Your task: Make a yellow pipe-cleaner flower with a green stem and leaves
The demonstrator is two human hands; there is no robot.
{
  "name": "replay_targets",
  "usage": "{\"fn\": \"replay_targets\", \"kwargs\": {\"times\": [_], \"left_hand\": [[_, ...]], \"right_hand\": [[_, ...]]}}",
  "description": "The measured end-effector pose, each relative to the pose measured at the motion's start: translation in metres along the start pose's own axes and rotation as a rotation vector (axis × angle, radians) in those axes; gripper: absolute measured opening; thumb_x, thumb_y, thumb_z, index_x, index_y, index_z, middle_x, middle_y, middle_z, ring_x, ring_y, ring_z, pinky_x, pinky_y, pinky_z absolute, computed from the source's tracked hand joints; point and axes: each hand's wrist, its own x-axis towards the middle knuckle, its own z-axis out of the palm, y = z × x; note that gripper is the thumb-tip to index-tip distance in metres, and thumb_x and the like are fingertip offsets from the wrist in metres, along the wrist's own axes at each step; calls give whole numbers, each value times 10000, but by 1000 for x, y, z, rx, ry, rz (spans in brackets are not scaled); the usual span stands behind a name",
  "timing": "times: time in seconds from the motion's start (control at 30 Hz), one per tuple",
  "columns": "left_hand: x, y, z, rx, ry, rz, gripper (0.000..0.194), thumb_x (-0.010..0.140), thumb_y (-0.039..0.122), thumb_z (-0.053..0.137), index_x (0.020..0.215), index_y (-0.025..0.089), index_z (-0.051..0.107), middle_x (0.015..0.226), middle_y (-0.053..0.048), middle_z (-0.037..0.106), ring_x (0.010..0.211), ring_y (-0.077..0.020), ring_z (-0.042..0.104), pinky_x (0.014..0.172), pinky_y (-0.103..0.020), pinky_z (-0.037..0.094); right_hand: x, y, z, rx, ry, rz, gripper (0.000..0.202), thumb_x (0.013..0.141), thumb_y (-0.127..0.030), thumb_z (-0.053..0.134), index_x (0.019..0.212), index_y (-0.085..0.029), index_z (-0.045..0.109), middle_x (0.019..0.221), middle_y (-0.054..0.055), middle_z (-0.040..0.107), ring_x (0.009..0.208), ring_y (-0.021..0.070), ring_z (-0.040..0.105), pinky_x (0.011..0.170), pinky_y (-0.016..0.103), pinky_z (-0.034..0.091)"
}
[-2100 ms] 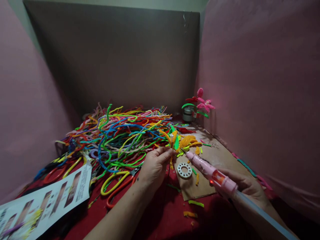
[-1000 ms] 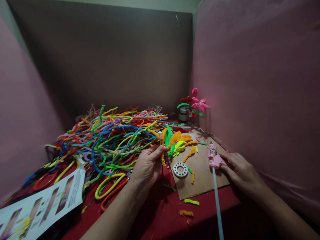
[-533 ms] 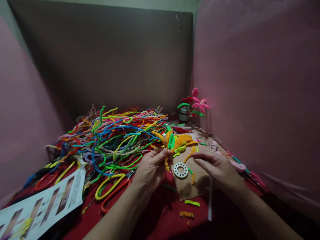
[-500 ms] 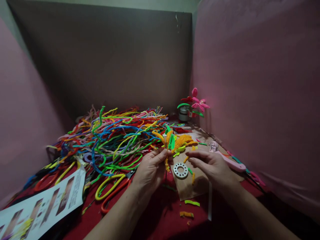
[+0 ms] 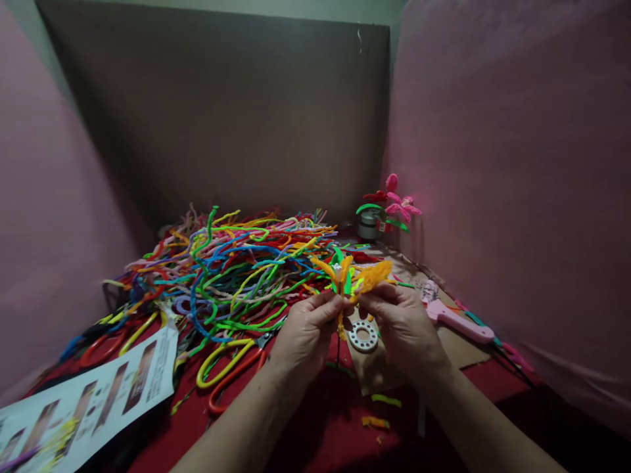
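Note:
My left hand [image 5: 308,328] is closed, its thumb and fingers pinching the base of an orange and green pipe-cleaner flower [image 5: 346,268] with upright petals. A thin dark stem hangs below that pinch. My right hand [image 5: 407,328] is closed too, pinching the lower part of a fluffy orange petal [image 5: 374,276] that leans out to the right. The fingertips of both hands are close together. Just under them, a grey ring with holes [image 5: 363,336] lies on brown cardboard [image 5: 377,376].
A large heap of coloured pipe cleaners [image 5: 246,263] lies at the back left. Scissors [image 5: 227,368] and a printed sheet [image 5: 103,401] are at the left. A pink glue gun [image 5: 461,323] rests at the right, and pink flowers [image 5: 401,203] stand behind. Small scraps [image 5: 375,422] lie in front.
My right hand has moved in toward my left hand and closed on the orange petal; before, it was apart from the flower. The whole view has shifted slightly.

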Motion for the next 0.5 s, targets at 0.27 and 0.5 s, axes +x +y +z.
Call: {"fn": "replay_targets", "kwargs": {"times": [0.27,0.5], "left_hand": [[-10,6,7,422,72,225,136,693,247,653,726,121,693,618,-2,606,615,-98,498,607,-208,395],[-12,5,7,603,119,354,146,715,264,607,673,138,667,632,-5,587,633,-115,489,603,-223,387]], "right_hand": [[-9,-14,8,-377,3,-85,43,696,-206,638,693,-166,652,590,-34,562,550,79,459,559,228,377],[-10,-14,14,-499,23,-108,51,697,-185,604,715,-166,648,579,-40,543,539,76,446,548,225,378]]}}
